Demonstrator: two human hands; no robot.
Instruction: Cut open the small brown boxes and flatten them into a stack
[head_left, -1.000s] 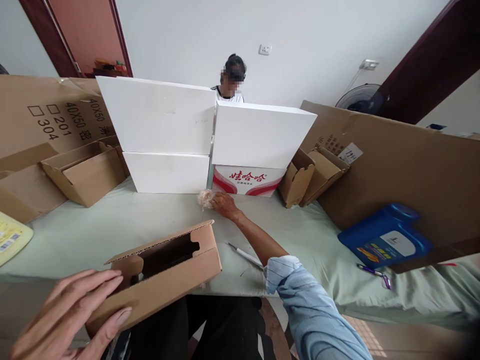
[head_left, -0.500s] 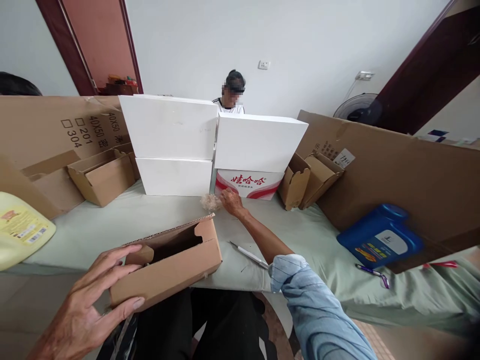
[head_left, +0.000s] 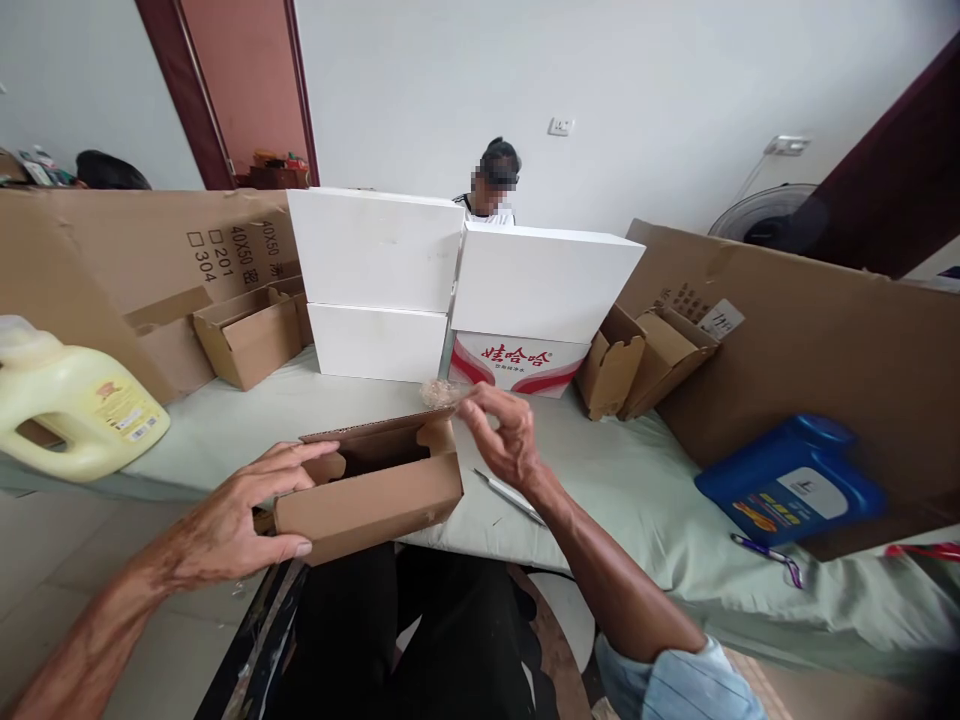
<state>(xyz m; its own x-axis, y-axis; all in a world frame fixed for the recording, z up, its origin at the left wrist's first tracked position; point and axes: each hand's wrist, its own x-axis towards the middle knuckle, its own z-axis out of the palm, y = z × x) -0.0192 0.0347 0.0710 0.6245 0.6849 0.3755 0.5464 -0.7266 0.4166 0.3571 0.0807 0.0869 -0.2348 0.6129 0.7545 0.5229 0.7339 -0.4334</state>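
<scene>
My left hand (head_left: 244, 510) grips the left end of an open brown cardboard box (head_left: 375, 503), thumb on the near side and fingers over the top rim. The box is tilted at the table's front edge, above my lap. At its far right corner is my right hand (head_left: 501, 432), thumb and fingertips pinched together; whatever they hold is too small to make out. Just behind that corner lies a crumpled clear, tape-like wad (head_left: 438, 392). A slim white pen-shaped knife (head_left: 511, 497) rests on the cloth below my right wrist.
White boxes (head_left: 379, 250) are stacked ahead, one printed red (head_left: 517, 362). Small cartons stand left (head_left: 259, 340) and right (head_left: 664, 355) before large cardboard panels. A yellow jug (head_left: 97, 410), blue bottle (head_left: 795, 485) and purple pen (head_left: 769, 555) flank me. A person (head_left: 487, 205) sits beyond.
My right hand has come back from beside the wad to the box's far right corner. My left hand still holds the box, now raised slightly. The view has swung a little left.
</scene>
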